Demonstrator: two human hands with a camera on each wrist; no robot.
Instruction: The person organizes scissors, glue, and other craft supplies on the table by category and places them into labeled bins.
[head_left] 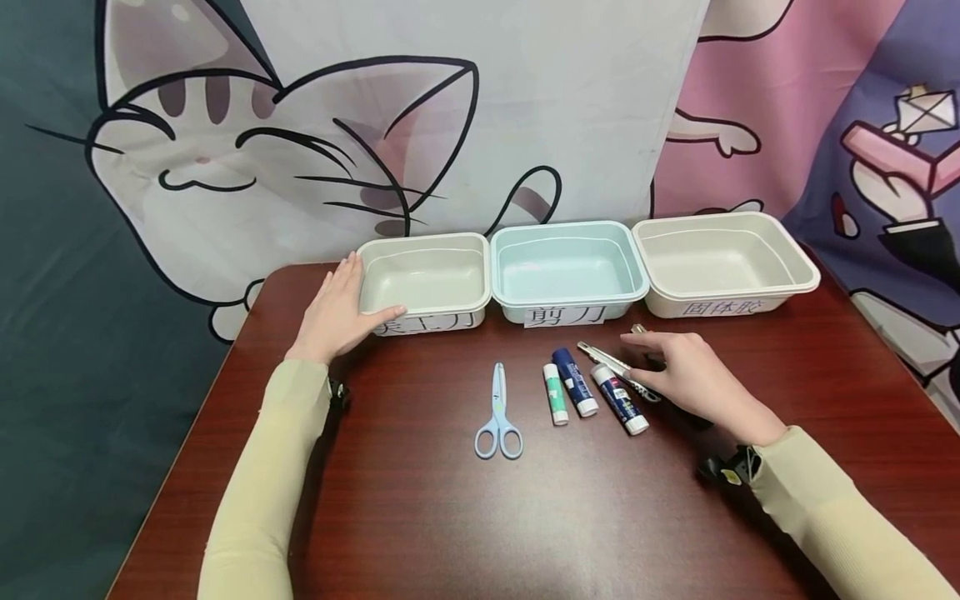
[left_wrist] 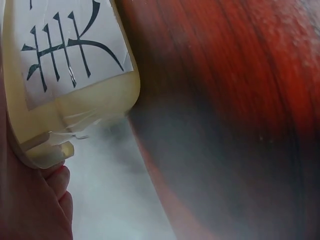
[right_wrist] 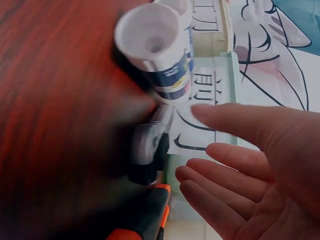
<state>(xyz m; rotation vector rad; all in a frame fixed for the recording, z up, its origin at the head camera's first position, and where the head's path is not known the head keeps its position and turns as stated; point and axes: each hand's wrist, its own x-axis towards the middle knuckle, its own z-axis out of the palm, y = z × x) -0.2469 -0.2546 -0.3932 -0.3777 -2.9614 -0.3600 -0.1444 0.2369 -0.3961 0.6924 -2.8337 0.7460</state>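
Observation:
My left hand (head_left: 337, 308) rests with straight fingers against the left side of the left beige bin (head_left: 427, 319), thumb over its front rim. In the left wrist view, the labelled bin corner (left_wrist: 100, 95) shows beside the fingers. My right hand (head_left: 693, 375) hovers over two utility knives, thumb and fingers spread apart. One is a silver utility knife (head_left: 600, 357); the other, a black-and-orange utility knife (right_wrist: 145, 215), lies mostly under the hand in the head view. Left of them lie a dark blue glue stick (head_left: 573, 382), another blue glue stick (head_left: 619, 400) and a green glue stick (head_left: 555, 394).
Light blue scissors (head_left: 498, 417) lie mid-table, handles toward me. A pale blue bin (head_left: 570, 310) and a right beige bin (head_left: 731, 302), both with Chinese labels, stand in a row with the left one at the back of the brown table (head_left: 450, 525). A cartoon cloth hangs behind.

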